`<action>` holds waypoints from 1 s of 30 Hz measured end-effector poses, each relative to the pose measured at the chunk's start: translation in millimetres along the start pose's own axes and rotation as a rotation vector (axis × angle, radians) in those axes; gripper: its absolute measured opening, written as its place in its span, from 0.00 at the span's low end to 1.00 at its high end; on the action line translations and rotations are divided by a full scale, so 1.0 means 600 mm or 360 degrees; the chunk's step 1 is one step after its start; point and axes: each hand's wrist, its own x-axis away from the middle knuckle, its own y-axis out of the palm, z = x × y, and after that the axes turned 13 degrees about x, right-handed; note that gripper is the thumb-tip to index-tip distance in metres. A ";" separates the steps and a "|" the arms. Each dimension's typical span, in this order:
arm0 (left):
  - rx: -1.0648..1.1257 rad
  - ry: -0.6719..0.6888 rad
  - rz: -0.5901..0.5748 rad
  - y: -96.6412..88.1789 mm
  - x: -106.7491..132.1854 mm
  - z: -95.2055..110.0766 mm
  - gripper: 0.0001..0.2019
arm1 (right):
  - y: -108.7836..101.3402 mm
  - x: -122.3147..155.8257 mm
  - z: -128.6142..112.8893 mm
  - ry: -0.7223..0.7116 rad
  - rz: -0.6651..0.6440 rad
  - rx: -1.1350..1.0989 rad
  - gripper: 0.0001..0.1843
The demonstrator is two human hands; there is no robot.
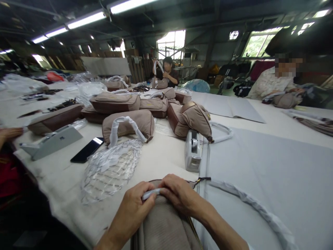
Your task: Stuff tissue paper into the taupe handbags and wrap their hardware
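A taupe fabric handbag (168, 222) lies in front of me at the table's near edge, with a zip along its right side. My left hand (134, 205) is closed, pinching a short white wrapped strip (151, 193) between thumb and fingers. At the strip's other end, my right hand (179, 194) is closed on it, resting over the bag's top. What the strip belongs to is hidden by my fingers. From a dark end piece with metal hardware by the bag, a long strap (249, 201) in white wrapping curves away to the right.
A tape dispenser (193, 151) stands ahead, another dispenser (56, 140) at left beside a phone (87, 150). Clear plastic packaging (114, 170) lies left of my hands. Several taupe bags (116, 103) are piled beyond. Two people (275, 81) handle bags across the table; another hand shows far left.
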 end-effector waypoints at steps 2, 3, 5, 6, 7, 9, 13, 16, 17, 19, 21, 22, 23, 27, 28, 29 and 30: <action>0.0010 0.0022 0.0092 0.008 0.005 -0.007 0.09 | -0.027 0.005 0.037 0.0382 0.0360 -0.0209 0.13; 0.0016 0.0030 0.0134 0.012 0.007 -0.012 0.10 | -0.044 0.008 0.062 0.0637 0.0571 -0.0269 0.14; 0.0038 0.0056 0.0205 0.018 0.008 -0.020 0.10 | -0.078 0.011 0.116 0.1081 0.0855 -0.0323 0.15; 0.0050 0.0071 0.0229 0.020 0.007 -0.023 0.09 | -0.092 0.011 0.141 0.1213 0.0878 -0.0349 0.15; 0.0060 0.0083 0.0246 0.022 0.006 -0.026 0.09 | -0.102 0.009 0.163 0.1311 0.0847 -0.0385 0.15; 0.0075 0.0091 0.0263 0.025 0.004 -0.030 0.09 | -0.112 0.000 0.193 0.1477 0.0731 -0.0495 0.15; 0.0079 0.0068 0.0303 0.027 0.003 -0.033 0.09 | -0.108 -0.027 0.206 0.1732 0.0564 -0.0774 0.10; 0.0089 0.0053 0.0327 0.028 0.006 -0.035 0.09 | -0.118 -0.034 0.193 0.1748 0.0570 -0.0930 0.09; 0.0098 0.0047 0.0323 0.028 0.006 -0.036 0.09 | -0.124 -0.032 0.187 0.1729 0.0598 -0.0959 0.09; 0.0118 0.0036 0.0315 0.027 0.007 -0.036 0.09 | -0.133 -0.021 0.172 0.1688 0.0664 -0.0992 0.11; 0.0137 0.0037 0.0321 0.027 0.006 -0.035 0.09 | -0.131 -0.005 0.157 0.1668 0.0709 -0.1026 0.12; 0.0142 0.0042 0.0324 0.027 0.005 -0.034 0.09 | -0.124 0.002 0.151 0.1672 0.0719 -0.1050 0.13; 0.0146 0.0050 0.0326 0.027 0.004 -0.034 0.09 | -0.114 0.009 0.147 0.1685 0.0726 -0.1079 0.14; 0.0141 0.0065 0.0320 0.027 0.002 -0.035 0.08 | -0.058 0.020 0.150 0.1760 0.0757 -0.1152 0.18; 0.0137 0.0067 0.0313 0.026 0.003 -0.035 0.08 | -0.046 0.020 0.155 0.1768 0.0767 -0.1143 0.18; 0.0129 0.0072 0.0303 0.025 0.004 -0.034 0.08 | -0.037 0.019 0.160 0.1767 0.0775 -0.1126 0.19; 0.0118 0.0084 0.0293 0.024 0.004 -0.034 0.08 | -0.031 0.019 0.165 0.1758 0.0780 -0.1104 0.19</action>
